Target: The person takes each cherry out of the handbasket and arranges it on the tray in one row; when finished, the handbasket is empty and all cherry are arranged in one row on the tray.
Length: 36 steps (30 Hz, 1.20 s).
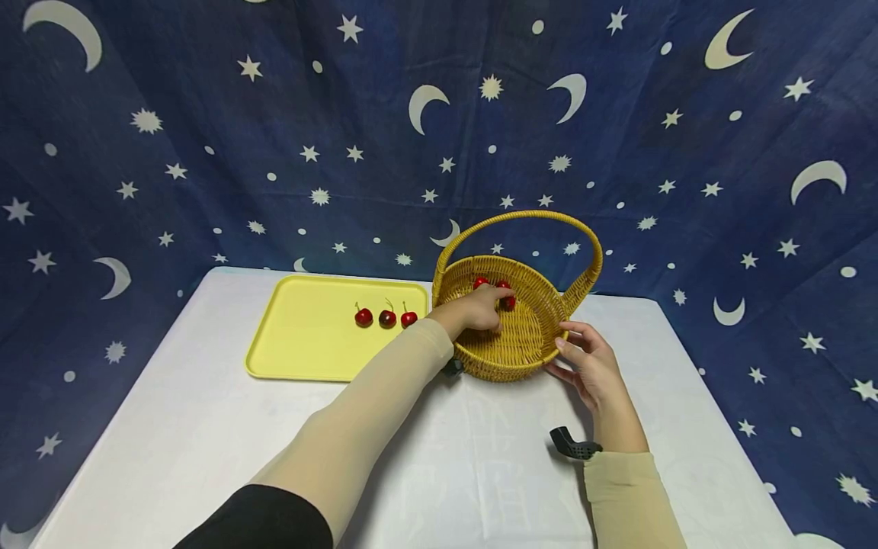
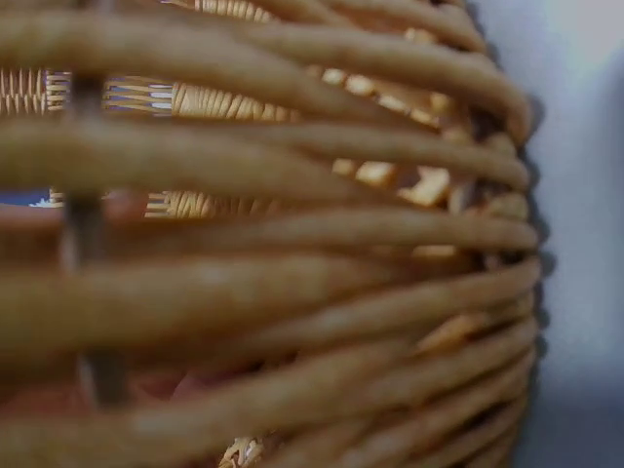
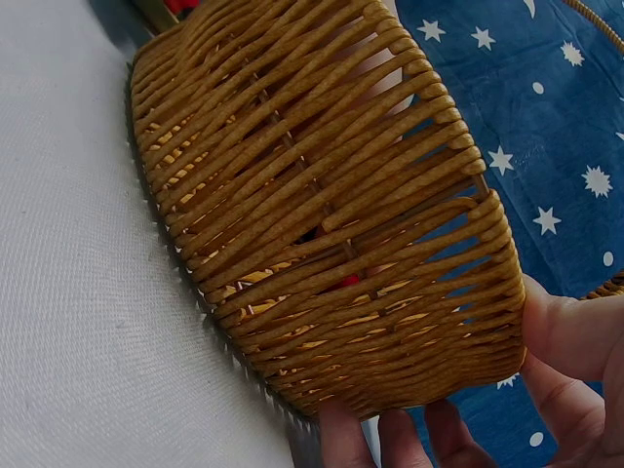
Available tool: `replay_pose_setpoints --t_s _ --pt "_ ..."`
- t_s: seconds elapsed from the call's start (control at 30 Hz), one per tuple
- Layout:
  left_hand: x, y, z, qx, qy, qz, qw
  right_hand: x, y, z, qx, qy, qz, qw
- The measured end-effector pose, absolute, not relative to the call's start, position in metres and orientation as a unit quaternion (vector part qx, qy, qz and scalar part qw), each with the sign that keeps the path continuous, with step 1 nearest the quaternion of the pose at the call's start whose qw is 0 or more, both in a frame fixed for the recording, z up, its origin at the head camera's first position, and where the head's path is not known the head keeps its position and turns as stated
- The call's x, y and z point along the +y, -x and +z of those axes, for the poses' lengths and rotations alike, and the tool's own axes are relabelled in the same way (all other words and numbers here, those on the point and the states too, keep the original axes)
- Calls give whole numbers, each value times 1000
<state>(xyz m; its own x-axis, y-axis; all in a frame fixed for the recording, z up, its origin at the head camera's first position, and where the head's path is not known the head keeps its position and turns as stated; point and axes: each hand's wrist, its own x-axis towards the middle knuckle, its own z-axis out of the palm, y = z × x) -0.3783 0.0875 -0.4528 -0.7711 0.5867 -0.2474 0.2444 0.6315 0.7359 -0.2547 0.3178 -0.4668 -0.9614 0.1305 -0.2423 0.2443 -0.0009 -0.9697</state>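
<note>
A wicker basket [image 1: 511,364] with a tall arched handle stands on the white table, several red cherries [image 1: 507,303] inside it. My left hand [image 1: 476,309] reaches over the near left rim into the basket, index finger stretched out right at the cherries and thumb apart from it. Wicker strands [image 2: 292,302] fill the left wrist view and mostly hide that hand. At the basket's right side my right hand [image 1: 590,358] grips the rim. In the right wrist view its thumb lies at the rim and other fingers [image 3: 400,439] curl along the basket's side.
A yellow tray [image 1: 302,335] lies left of the basket, with three stemmed cherries [image 1: 387,319] in a row near its right end. The left forearm crosses its near right corner. A dark blue cloth [image 1: 384,221] with moons and stars hangs behind the table [image 1: 466,457].
</note>
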Motion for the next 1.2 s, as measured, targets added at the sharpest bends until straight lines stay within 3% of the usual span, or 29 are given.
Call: replay_pose_setpoints --t_s 0.5,0.8,1.2 --pt "85 378 -457 859 -295 354 223 316 258 -467 704 -130 -697 40" --pt "90 373 -457 829 -358 349 250 318 257 -467 706 -119 -697 43" --pt "93 372 -456 823 -375 354 239 319 255 -468 704 -119 -699 38"
